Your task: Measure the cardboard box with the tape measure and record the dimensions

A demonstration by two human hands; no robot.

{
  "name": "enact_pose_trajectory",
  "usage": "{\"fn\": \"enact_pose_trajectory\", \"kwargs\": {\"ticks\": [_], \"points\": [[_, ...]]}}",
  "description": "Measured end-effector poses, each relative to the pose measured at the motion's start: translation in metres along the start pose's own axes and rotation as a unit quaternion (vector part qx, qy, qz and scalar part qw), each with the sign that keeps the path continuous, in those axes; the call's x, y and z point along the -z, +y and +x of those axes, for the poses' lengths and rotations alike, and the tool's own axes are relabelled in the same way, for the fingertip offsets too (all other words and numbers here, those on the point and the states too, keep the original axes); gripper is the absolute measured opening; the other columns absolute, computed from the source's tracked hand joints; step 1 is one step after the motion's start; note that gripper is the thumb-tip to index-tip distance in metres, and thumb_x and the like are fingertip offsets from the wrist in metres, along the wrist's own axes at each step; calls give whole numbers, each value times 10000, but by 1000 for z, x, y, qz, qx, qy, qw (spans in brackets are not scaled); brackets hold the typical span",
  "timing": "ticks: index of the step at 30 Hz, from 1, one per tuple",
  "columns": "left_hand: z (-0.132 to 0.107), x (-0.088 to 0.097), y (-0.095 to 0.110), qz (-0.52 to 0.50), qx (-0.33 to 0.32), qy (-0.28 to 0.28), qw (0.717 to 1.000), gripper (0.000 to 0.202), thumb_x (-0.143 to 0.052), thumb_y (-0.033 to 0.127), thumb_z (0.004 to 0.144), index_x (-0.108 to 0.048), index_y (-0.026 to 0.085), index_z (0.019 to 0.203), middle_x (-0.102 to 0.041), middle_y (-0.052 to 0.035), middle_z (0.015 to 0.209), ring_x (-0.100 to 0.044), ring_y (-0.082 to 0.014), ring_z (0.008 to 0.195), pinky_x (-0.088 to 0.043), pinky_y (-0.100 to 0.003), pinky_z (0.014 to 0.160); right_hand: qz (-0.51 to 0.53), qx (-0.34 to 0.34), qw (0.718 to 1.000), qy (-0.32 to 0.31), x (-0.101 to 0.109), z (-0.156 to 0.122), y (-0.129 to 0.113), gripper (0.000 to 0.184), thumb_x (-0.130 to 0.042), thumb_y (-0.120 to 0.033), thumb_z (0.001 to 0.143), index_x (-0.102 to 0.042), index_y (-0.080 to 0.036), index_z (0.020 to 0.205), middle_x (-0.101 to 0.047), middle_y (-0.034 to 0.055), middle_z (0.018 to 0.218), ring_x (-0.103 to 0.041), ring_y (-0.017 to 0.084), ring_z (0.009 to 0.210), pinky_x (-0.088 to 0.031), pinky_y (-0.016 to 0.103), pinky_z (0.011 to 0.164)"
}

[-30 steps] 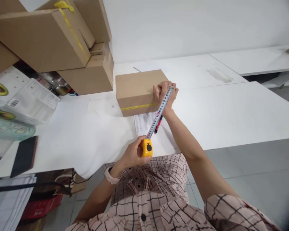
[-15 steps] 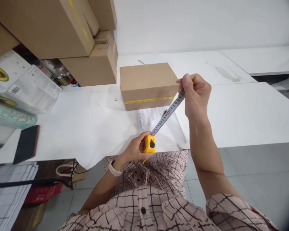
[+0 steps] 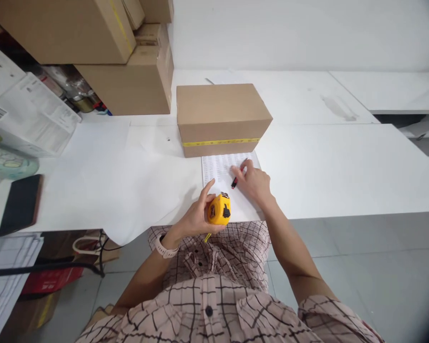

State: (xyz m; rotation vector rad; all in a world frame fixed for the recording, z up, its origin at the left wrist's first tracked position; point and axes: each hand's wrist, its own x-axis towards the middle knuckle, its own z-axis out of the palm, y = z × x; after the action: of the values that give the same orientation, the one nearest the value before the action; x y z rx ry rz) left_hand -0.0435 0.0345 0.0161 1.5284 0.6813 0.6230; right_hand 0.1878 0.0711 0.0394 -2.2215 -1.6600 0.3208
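Note:
My left hand [image 3: 196, 214] is wrapped round a yellow tape measure [image 3: 219, 209] near the table's front edge. Its thumb is raised, and the blade is drawn into the case, with only the metal end hook showing. My right hand [image 3: 256, 183] is low over a printed sheet [image 3: 214, 169], thumb and fingers around a red and black pen [image 3: 234, 182]. Just behind the sheet sits a closed cardboard box [image 3: 223, 105] with a yellow tape strip along its front; the sheet's far edge meets the box's base.
Large cardboard boxes [image 3: 128, 85] are stacked at the back left. A phone [image 3: 21, 202] lies at the left table edge, near a pale green container [image 3: 9, 162] and white cartons [image 3: 35, 114]. White paper [image 3: 128, 176] overhangs the front edge. A wall stands behind.
The tape blade has gone back into its case. My right hand has let go of its end and come down to the pen on the sheet. The view has shifted slightly.

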Motion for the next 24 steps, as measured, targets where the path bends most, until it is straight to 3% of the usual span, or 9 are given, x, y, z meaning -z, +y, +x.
{"fn": "enact_pose_trajectory", "kwargs": {"ticks": [3,7,9,11,14,16,20,24], "points": [[-1,1,-1,27,4,-4,1000,1211,-866,308,677,-114,299,1626,-605,-109,1267,-624,-263,1115,-521,-484,1002,-56,46,996,-48,-1,2,0,361,-488,-383,981,-580,-165,1253,-757,156,978,-675,277,775,-395,345,663],[-1,2,0,84,-2,-14,996,1057,-858,373,685,-286,277,1569,-606,-125,1329,-614,-301,1198,-511,-516,1042,-70,69,993,-68,3,-1,6,336,-444,-198,928,-641,-153,1197,-754,153,912,-659,262,730,-393,355,652],[-1,3,1,110,-12,-18,994,968,-846,408,693,-360,259,1517,-593,-131,1371,-608,-309,1226,-524,-503,1039,-8,75,996,-53,3,-3,14,302,-471,-182,884,-690,-154,1091,-738,119,833,-635,235,687,-411,356,654],[0,3,3,146,-31,-21,989,886,-839,445,692,-431,238,1450,-592,-134,1383,-609,-318,1233,-537,-499,1032,129,75,988,-39,4,-8,24,283,-467,-174,860,-717,-173,993,-715,70,770,-612,197,649,-438,349,656],[2,3,8,206,-63,-36,976,777,-827,465,701,-505,220,1365,-622,-133,1363,-587,-347,1279,-485,-547,1097,361,84,928,-38,7,-18,39,273,-476,-178,860,-727,-209,961,-701,22,776,-641,175,718,-494,350,714],[3,2,11,235,-71,-52,968,739,-819,447,711,-523,222,1350,-636,-132,1360,-550,-366,1336,-412,-581,1158,442,98,891,-34,10,-25,44,210,-556,-191,860,-724,-230,979,-703,12,830,-656,172,790,-516,357,763],[4,2,13,248,-67,-68,964,742,-810,436,713,-523,234,1367,-647,-135,1361,-542,-377,1356,-359,-602,1189,482,139,865,-29,8,-30,41,160,-730,-233,830,-700,-253,985,-684,12,924,-635,162,836,-526,356,804],[4,2,14,248,-60,-64,965,744,-812,431,703,-527,242,1363,-639,-130,1379,-520,-380,1379,-363,-595,1186,461,138,876,31,-5,-28,31,163,-768,-311,830,-626,-249,878,-589,-31,770,-538,132,693,-482,321,698]]}}
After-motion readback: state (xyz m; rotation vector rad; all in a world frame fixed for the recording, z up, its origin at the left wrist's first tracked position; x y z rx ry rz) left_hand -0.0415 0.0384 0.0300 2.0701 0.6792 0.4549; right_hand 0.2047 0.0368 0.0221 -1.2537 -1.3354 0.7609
